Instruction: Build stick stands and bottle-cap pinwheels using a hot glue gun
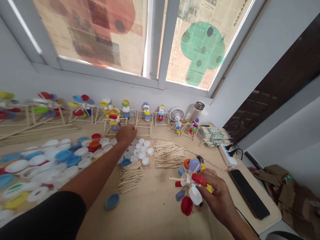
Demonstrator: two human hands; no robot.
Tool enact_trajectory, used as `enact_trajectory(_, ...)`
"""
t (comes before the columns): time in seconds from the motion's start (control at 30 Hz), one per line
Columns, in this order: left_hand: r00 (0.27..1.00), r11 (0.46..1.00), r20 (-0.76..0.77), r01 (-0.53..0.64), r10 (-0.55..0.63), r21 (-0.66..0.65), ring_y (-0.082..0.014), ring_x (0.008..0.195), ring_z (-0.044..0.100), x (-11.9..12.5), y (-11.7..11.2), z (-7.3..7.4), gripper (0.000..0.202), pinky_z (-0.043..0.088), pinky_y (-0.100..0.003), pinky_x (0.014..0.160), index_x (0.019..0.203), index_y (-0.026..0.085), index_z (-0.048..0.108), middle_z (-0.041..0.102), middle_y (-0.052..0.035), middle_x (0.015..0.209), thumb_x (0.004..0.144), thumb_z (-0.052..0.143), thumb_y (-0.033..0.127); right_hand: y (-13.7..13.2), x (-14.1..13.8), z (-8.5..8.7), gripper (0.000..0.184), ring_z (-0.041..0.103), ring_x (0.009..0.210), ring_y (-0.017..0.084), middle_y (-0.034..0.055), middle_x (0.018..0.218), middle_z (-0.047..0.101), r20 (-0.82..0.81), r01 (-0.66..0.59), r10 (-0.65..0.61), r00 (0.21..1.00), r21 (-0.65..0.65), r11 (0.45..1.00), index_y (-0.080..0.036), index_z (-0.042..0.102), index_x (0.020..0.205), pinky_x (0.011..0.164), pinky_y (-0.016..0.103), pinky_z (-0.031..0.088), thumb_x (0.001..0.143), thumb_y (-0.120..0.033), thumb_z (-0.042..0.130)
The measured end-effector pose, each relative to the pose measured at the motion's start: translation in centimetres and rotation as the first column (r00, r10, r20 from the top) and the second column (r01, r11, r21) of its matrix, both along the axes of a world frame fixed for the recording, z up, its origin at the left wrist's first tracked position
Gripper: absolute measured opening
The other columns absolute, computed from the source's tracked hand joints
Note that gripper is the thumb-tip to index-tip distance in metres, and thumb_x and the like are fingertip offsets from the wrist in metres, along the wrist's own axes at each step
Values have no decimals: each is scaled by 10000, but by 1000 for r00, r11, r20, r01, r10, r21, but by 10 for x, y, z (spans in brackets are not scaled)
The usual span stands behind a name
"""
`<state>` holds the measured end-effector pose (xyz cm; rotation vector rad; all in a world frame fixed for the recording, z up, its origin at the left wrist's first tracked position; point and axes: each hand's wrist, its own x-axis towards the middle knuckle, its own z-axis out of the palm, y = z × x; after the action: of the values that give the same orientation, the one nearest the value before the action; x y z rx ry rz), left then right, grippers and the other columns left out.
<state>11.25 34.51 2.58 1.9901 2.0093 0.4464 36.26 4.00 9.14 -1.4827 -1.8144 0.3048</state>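
Observation:
My right hand (217, 191) is closed on a pinwheel of coloured bottle caps (185, 180), gripping it by a red cap on its right side. Sticks join the caps to a white hub, and one stick juts out to the left. My left hand (126, 134) reaches to the back of the table with its fingers curled, beside a stick frame carrying a cap wheel (114, 122). Its fingertips are turned away, so what they grip is hidden. Just right of it stands a stick frame (145, 126) without a wheel.
Loose caps (63, 156) cover the left side; small white caps (142, 149) and stick piles (168, 153) lie mid-table. A blue cap (112, 201) sits nearer. Along the wall are several cap-wheel models, a fan (177, 114) and a flask (197, 110). A phone (249, 194) and power strip (228, 156) lie right.

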Motion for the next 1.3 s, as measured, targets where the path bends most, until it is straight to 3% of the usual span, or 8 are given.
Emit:
enact_trajectory(0.17, 1000, 999, -5, 29, -29, -28, -215, 1053, 633, -4, -4, -6, 334, 529, -452, 914, 1153, 157, 627, 656, -86, 1170, 929, 589, 402, 17, -4, 10, 288, 662, 727, 200, 34, 734, 716, 40, 16, -16, 999, -18, 1000, -235, 751, 812, 730, 307, 499, 965, -370, 549)
enact_trajectory(0.47, 998, 997, 5, 59, -59, -56, -224, 1076, 626, -7, -4, -2, 359, 548, -440, 897, 1216, 178, 598, 626, -88, 1227, 919, 611, 378, 55, -12, 10, 330, 686, 791, 211, 53, 768, 734, -58, 28, -28, 998, 0, 1000, -207, 708, 688, 739, 301, 531, 934, -366, 556)
enact_trajectory(0.63, 996, 998, 62, 63, -61, -22, -227, 1080, 622, -8, -13, 2, 390, 548, -450, 898, 1246, 178, 581, 612, -96, 1254, 921, 606, 393, 81, -12, 14, 249, 680, 754, 204, 46, 750, 728, -127, 38, -37, 991, 9, 999, -199, 681, 676, 711, 293, 525, 879, -323, 605)
enact_trajectory(0.77, 987, 998, 153, 48, -53, 39, -235, 1088, 629, -12, -30, 7, 281, 516, -464, 946, 1136, 165, 642, 661, -92, 1178, 931, 582, 347, 112, -13, 17, 195, 667, 718, 194, 35, 729, 724, -113, 29, -25, 993, 36, 999, -198, 693, 697, 701, 295, 520, 851, -283, 608)
enact_trajectory(0.87, 963, 993, 266, 22, -52, 115, -279, 1122, 638, -18, -42, 16, 214, 468, -417, 990, 996, 198, 710, 724, -89, 1067, 906, 521, 239, 141, -18, 18, 179, 667, 723, 190, 41, 746, 731, -79, 13, -8, 997, 69, 998, -186, 708, 720, 720, 300, 517, 849, -249, 601)
enact_trajectory(0.97, 906, 985, 417, -5, -70, 175, -255, 1023, 677, -28, -46, 30, 238, 486, -353, 938, 994, 226, 721, 752, -49, 953, 843, 542, 272, 171, -28, 19, 147, 676, 755, 187, 40, 788, 749, -13, 31, -30, 999, 64, 997, -185, 733, 759, 747, 296, 513, 843, -188, 612)
enact_trajectory(1.1, 757, 984, 645, -8, -109, 175, -193, 802, 700, -37, -40, 46, 345, 545, -295, 745, 1035, 198, 705, 750, -33, 848, 803, 537, 389, 210, -48, 18, 125, 680, 759, 180, 24, 799, 756, 29, 31, -32, 999, 44, 999, -194, 765, 806, 743, 280, 502, 831, -154, 649)
enact_trajectory(1.3, 513, 992, 851, 106, -116, 71, -173, 654, 682, -35, -25, 49, 338, 560, -298, 615, 885, 175, 707, 754, -72, 793, 726, 611, 457, 254, -73, 9, 142, 683, 799, 174, 2, 848, 769, 123, 18, -19, 992, 3, 1000, -236, 777, 794, 782, 272, 490, 832, -150, 669)
